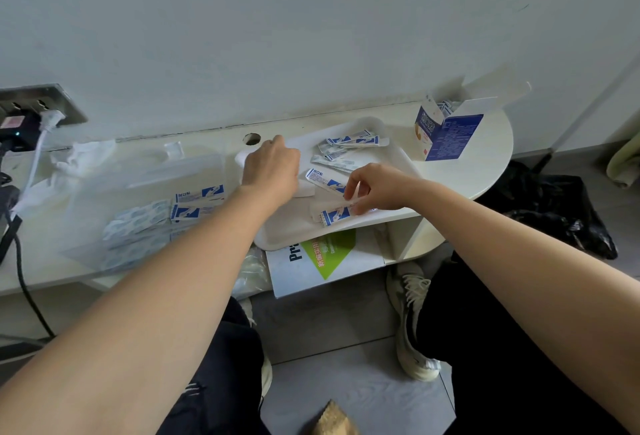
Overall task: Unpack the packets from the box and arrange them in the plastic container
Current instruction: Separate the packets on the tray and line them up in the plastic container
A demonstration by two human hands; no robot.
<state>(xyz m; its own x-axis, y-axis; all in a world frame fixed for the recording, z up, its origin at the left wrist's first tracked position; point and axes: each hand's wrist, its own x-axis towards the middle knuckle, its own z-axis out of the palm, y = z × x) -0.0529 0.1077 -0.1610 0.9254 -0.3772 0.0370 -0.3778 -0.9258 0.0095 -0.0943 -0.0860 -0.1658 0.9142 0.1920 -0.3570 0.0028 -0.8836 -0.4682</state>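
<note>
An opened blue-and-white box (446,133) stands at the desk's back right with packets poking out of its top. Several blue-and-white packets (349,144) lie loose on a white tray (287,234). My right hand (377,189) pinches a packet (334,216) at the tray's near edge. My left hand (272,168) rests palm down on the tray's left part, fingers curled at its far rim; whether it holds anything is hidden. A clear plastic container (138,213) to the left holds a few packets (197,202).
A wall socket with plugs and cables (31,123) sits at the far left. Crumpled white plastic (79,157) lies behind the container. A book (325,261) lies on the shelf under the tray. A black bag (561,213) sits on the floor at right.
</note>
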